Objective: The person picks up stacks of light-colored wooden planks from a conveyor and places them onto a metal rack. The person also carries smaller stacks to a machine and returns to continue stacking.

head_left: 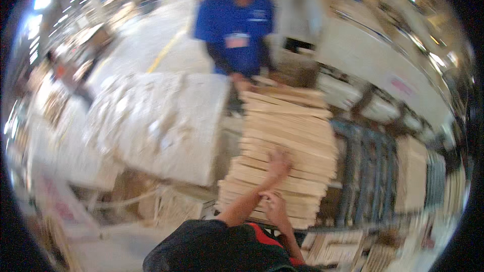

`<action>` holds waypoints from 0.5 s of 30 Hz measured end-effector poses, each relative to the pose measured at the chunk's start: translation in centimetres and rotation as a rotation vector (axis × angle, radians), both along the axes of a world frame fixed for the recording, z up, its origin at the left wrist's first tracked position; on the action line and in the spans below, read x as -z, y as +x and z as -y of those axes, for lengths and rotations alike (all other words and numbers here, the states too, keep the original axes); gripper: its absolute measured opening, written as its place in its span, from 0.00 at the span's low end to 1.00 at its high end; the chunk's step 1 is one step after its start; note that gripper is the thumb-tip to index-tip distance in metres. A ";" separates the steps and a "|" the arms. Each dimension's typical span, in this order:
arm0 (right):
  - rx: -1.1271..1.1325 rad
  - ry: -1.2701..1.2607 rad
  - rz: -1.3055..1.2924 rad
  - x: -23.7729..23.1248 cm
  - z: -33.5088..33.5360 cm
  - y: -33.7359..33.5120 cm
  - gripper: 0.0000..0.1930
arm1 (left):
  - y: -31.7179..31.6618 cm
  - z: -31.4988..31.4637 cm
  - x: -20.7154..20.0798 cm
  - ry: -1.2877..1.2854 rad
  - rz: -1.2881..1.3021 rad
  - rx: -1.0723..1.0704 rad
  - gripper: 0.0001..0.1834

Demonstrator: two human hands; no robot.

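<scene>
- Leftmost, pale slab (pixel 156 123): lay beside the row.
- Co-worker (pixel 232 17): blue shirt; stood at the far end.
- Wooden strips (pixel 290 133): lay side by side before the person, ends uneven; a sideways push could have skewed them or dropped an edge piece.
- Right hand (pixel 274 205): fingers partly curled by the left forearm; hold, if any, could not be told.
- Left hand (pixel 280 163): fingers spread on the strips, grasping nothing visible.
- Red marking (pixel 402 85), pale machine (pixel 373 53): illegible, like the co-worker's badge (pixel 237 40).
</scene>
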State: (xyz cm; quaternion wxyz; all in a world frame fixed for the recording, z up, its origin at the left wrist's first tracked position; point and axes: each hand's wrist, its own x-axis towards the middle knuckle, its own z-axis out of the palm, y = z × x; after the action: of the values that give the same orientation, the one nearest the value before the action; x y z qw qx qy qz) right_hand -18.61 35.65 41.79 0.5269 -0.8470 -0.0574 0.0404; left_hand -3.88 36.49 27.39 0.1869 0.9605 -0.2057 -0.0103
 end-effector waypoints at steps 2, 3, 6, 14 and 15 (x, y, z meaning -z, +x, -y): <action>0.046 0.099 -0.163 -2.6 -0.2 0.0 0.17 | -0.2 0.2 1.3 -0.049 0.035 -0.011 0.30; 0.093 0.017 -0.032 -0.9 0.2 0.3 0.17 | -0.5 0.5 0.9 -0.119 0.074 -0.024 0.33; 0.204 -0.181 0.183 2.8 0.8 0.1 0.16 | -1.2 0.4 -0.7 -0.117 0.091 -0.008 0.33; 0.015 0.013 -0.074 -1.4 1.0 0.2 0.18 | -1.1 0.8 -1.0 -0.142 0.056 -0.033 0.35; 0.070 -0.040 0.007 -0.6 0.9 0.4 0.17 | -1.0 0.7 -0.9 -0.161 0.088 -0.038 0.34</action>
State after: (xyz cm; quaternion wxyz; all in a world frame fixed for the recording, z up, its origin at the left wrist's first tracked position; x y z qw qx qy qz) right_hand -18.20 34.74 42.36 0.5109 -0.8589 -0.0286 0.0198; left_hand -4.84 35.76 28.31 0.2546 0.9457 -0.1954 0.0519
